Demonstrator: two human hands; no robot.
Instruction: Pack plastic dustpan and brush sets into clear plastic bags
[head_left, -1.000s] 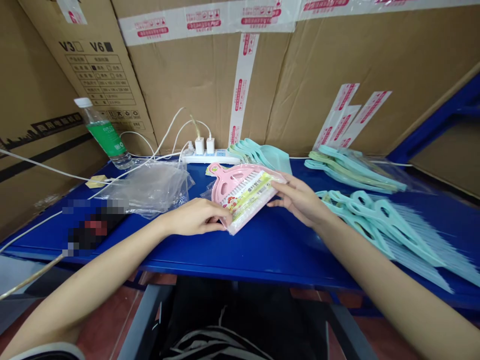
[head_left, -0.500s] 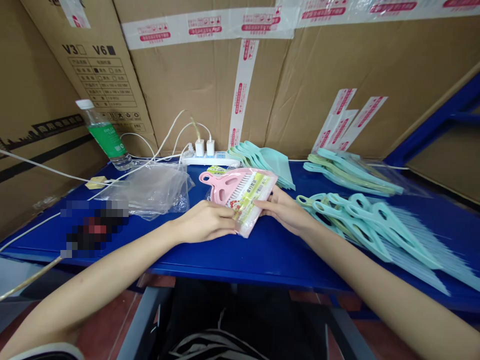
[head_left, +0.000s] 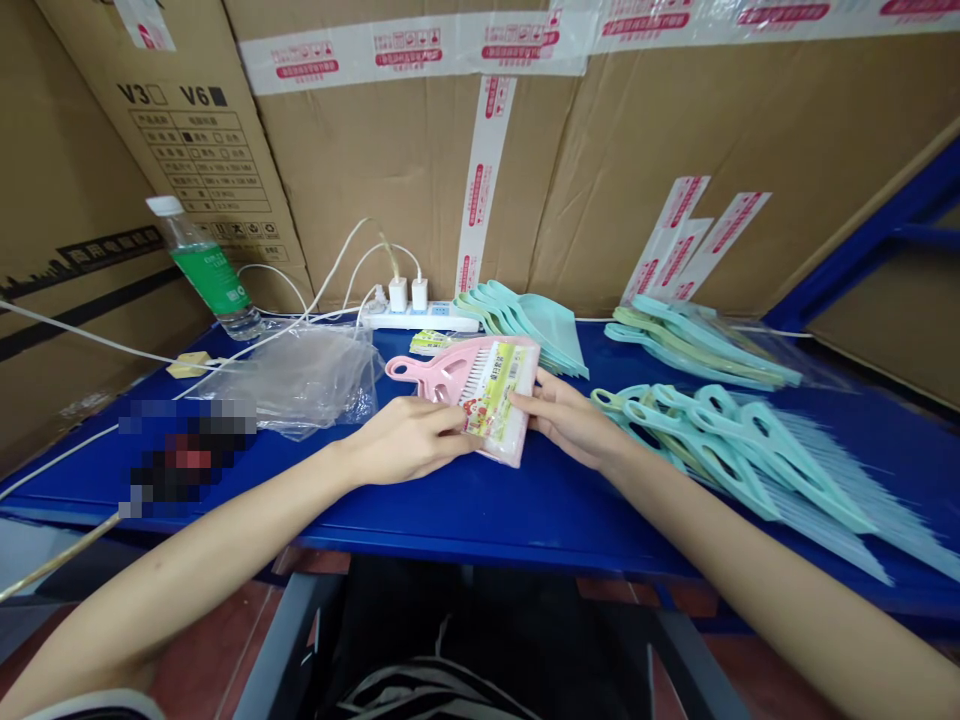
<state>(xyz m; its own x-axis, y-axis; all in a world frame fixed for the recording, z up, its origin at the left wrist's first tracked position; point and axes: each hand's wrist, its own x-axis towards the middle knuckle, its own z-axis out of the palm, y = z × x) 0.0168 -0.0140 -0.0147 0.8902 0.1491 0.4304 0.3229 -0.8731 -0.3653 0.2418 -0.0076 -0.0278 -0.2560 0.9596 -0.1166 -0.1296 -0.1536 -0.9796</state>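
Head view: 1 pink dustpan-and-brush set (head_left: 480, 395) in a clear sleeve w/ printed label, lying flat-ish on the blue table (head_left: 450, 520), handle pointing to the L. L hand (head_left: 409, 440) on its lower-left side, fingers over the sleeve; R hand (head_left: 570, 420) at its R edge, fingertips (head_left: 521, 402) against it. Both hands holding the set between them, neither spread wide.

Behind it: 1 stack of teal dustpans (head_left: 536, 330), count unclear, just beside the set. 1 small printed card (head_left: 431, 343) just behind the set's top edge. To the R: 1 pile of teal brushes (head_left: 750, 460), approx 5–6 handles, exact no. hard to tell; farther back 1 bunch of teal & pale-green handles (head_left: 697, 345) in clear plastic.

L side of table: 1 heap of clear plastic bags (head_left: 300, 380), 1 water bottle (head_left: 210, 270) w/ green label, 1 pixelated object (head_left: 187, 460), can't tell what. Back edge: 1 white power strip (head_left: 420, 320) w/ 2 plug adapters (head_left: 409, 295), cables running L. Cardboard cartons (head_left: 375, 190) behind all, taped.
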